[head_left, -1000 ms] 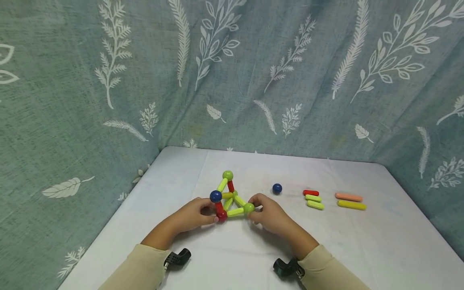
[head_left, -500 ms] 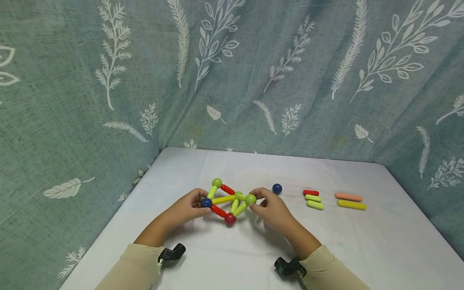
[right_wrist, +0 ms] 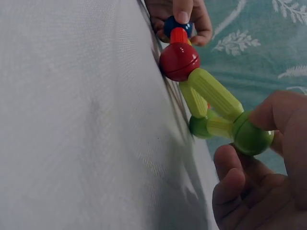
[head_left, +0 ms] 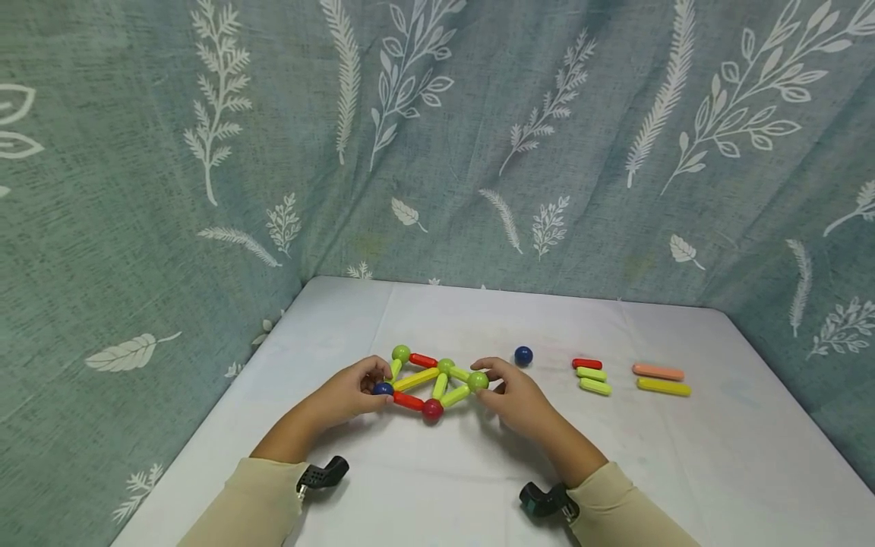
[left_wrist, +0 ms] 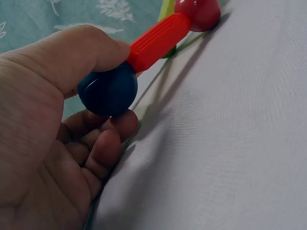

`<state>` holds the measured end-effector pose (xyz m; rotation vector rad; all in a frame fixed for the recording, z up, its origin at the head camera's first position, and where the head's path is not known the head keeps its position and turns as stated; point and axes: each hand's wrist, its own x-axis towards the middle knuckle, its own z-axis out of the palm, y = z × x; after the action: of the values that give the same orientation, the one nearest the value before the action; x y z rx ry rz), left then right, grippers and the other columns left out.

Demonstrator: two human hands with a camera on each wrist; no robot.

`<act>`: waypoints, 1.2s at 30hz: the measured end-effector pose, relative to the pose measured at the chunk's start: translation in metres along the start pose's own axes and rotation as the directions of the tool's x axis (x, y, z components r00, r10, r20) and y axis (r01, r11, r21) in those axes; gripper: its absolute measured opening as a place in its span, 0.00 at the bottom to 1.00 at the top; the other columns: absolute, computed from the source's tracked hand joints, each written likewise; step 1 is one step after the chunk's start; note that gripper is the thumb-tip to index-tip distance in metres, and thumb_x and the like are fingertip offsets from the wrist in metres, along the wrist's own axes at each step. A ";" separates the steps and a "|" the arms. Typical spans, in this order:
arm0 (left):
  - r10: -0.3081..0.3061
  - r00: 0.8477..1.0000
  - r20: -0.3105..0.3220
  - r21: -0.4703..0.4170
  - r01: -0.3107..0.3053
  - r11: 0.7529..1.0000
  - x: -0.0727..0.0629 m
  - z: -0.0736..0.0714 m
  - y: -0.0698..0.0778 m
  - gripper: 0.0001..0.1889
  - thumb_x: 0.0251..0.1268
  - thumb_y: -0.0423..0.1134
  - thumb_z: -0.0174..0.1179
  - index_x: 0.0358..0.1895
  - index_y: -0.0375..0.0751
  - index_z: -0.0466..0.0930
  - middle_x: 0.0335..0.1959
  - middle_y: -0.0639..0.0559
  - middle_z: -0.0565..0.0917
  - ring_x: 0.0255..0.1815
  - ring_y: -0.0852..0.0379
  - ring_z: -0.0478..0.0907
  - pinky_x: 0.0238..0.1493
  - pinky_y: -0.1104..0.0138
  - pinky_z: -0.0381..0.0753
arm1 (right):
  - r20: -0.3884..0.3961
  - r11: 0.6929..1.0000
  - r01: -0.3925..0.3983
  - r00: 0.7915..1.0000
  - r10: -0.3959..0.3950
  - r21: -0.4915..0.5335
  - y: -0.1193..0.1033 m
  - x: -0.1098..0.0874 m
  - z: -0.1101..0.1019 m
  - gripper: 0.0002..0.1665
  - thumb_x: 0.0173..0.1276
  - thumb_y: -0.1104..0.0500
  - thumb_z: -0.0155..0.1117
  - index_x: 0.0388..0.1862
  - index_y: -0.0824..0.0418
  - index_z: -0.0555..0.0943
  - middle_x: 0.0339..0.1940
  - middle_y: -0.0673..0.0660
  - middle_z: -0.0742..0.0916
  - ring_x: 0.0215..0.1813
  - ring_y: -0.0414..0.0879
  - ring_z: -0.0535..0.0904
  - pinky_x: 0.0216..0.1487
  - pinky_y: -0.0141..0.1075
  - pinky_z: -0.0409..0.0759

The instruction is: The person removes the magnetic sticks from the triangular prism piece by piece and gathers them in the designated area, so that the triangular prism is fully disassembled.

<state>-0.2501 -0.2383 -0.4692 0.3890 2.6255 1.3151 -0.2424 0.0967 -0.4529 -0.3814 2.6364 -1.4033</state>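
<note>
A frame of coloured rods and balls lies low over the white table between my hands. My left hand (head_left: pixel 349 391) pinches its dark blue ball (left_wrist: pixel 108 90) between thumb and fingers. From that ball a red rod (head_left: pixel 409 401) runs to a red ball (head_left: pixel 432 410), and a yellow rod (head_left: pixel 417 379) to a green ball (head_left: pixel 446 366). Another green ball (head_left: pixel 401 353) sits at the far left corner, joined by a second red rod (head_left: pixel 423 360). My right hand (head_left: pixel 513 395) pinches the green ball (right_wrist: pixel 252 134) at the right corner, where two light green rods (right_wrist: pixel 217 94) meet.
A loose blue ball (head_left: pixel 522 356) rests behind my right hand. Farther right lie a short red rod (head_left: pixel 586 364), two short light green rods (head_left: pixel 593 381), an orange rod (head_left: pixel 658 371) and a longer yellow rod (head_left: pixel 663 387). A leaf-patterned curtain (head_left: pixel 437 152) hangs behind the table.
The frame's upright left part has tipped down to the left and now lies nearly flat. My left hand has shifted from the red ball to the blue ball; my right hand stays on its green ball.
</note>
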 end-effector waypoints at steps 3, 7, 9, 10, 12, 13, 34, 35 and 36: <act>-0.004 1.000 0.021 -0.005 0.004 1.000 0.000 -0.001 -0.001 0.18 0.63 0.38 0.74 0.51 0.50 0.77 0.41 0.48 0.77 0.41 0.51 0.73 0.38 0.65 0.76 | 0.041 1.000 -0.016 0.999 0.016 0.012 0.003 0.000 0.000 0.21 0.71 0.58 0.69 0.61 0.47 0.79 0.58 0.56 0.84 0.41 0.47 0.80 0.34 0.39 0.80; 0.016 0.997 0.079 -0.012 -0.015 1.000 -0.002 -0.003 0.000 0.19 0.61 0.40 0.76 0.49 0.48 0.77 0.40 0.48 0.77 0.40 0.51 0.73 0.36 0.66 0.76 | 0.092 0.999 -0.022 0.996 0.017 0.047 0.007 0.001 0.001 0.17 0.71 0.57 0.71 0.55 0.51 0.77 0.51 0.54 0.83 0.39 0.47 0.79 0.33 0.38 0.80; 0.019 0.995 0.103 -0.008 -0.019 1.000 -0.003 -0.003 0.001 0.19 0.60 0.41 0.77 0.49 0.48 0.77 0.39 0.48 0.76 0.40 0.51 0.73 0.35 0.66 0.75 | 0.099 0.999 -0.014 0.995 0.010 0.042 0.009 0.001 0.000 0.17 0.71 0.57 0.71 0.54 0.52 0.78 0.50 0.53 0.83 0.39 0.47 0.79 0.33 0.38 0.80; 0.019 0.994 0.109 -0.004 -0.019 1.000 -0.003 -0.003 0.002 0.20 0.60 0.42 0.77 0.49 0.48 0.77 0.39 0.48 0.76 0.40 0.51 0.73 0.35 0.66 0.75 | 0.102 0.999 -0.014 0.995 0.010 0.037 0.010 0.002 0.000 0.17 0.71 0.57 0.72 0.55 0.52 0.78 0.50 0.53 0.83 0.39 0.47 0.79 0.33 0.38 0.80; 0.014 0.993 0.114 0.001 -0.014 1.000 -0.003 -0.003 0.002 0.20 0.60 0.42 0.78 0.48 0.49 0.77 0.39 0.49 0.76 0.40 0.52 0.73 0.35 0.67 0.75 | 0.102 1.000 -0.013 0.995 0.010 0.026 0.012 0.002 0.000 0.18 0.70 0.57 0.73 0.56 0.51 0.78 0.50 0.53 0.83 0.40 0.47 0.79 0.32 0.38 0.81; 0.015 0.993 0.115 0.005 -0.015 1.000 -0.003 -0.003 0.002 0.20 0.60 0.42 0.78 0.48 0.48 0.77 0.39 0.49 0.76 0.40 0.52 0.73 0.35 0.67 0.75 | 0.102 1.000 -0.015 0.995 0.013 0.021 0.012 0.002 -0.001 0.19 0.70 0.57 0.73 0.57 0.51 0.79 0.51 0.52 0.83 0.40 0.47 0.79 0.33 0.39 0.82; -0.007 0.992 0.125 0.034 0.003 0.999 -0.003 -0.004 0.002 0.20 0.60 0.43 0.78 0.49 0.48 0.76 0.39 0.49 0.75 0.40 0.52 0.73 0.35 0.67 0.74 | 0.069 0.999 0.008 0.998 -0.006 -0.035 0.015 0.003 0.002 0.13 0.67 0.58 0.75 0.49 0.51 0.84 0.42 0.51 0.85 0.39 0.47 0.79 0.34 0.39 0.82; -0.008 0.992 0.126 0.032 0.004 0.999 -0.002 -0.004 0.002 0.20 0.60 0.43 0.78 0.49 0.48 0.76 0.39 0.49 0.75 0.40 0.52 0.73 0.35 0.67 0.74 | 0.068 0.999 0.007 0.998 -0.005 -0.036 0.015 0.002 0.002 0.13 0.68 0.58 0.75 0.49 0.51 0.84 0.42 0.51 0.85 0.38 0.47 0.79 0.34 0.39 0.82; -0.007 0.992 0.127 0.032 0.003 0.999 -0.002 -0.004 0.002 0.20 0.60 0.43 0.78 0.49 0.48 0.76 0.39 0.49 0.75 0.40 0.52 0.73 0.35 0.67 0.74 | 0.067 0.999 0.003 0.998 -0.001 -0.035 0.015 0.002 0.003 0.13 0.68 0.58 0.74 0.49 0.50 0.84 0.41 0.51 0.85 0.38 0.47 0.79 0.34 0.39 0.82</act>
<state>-0.2486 -0.2407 -0.4652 0.4545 2.5428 1.2062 -0.2460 0.1020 -0.4665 -0.4273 2.6107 -1.3223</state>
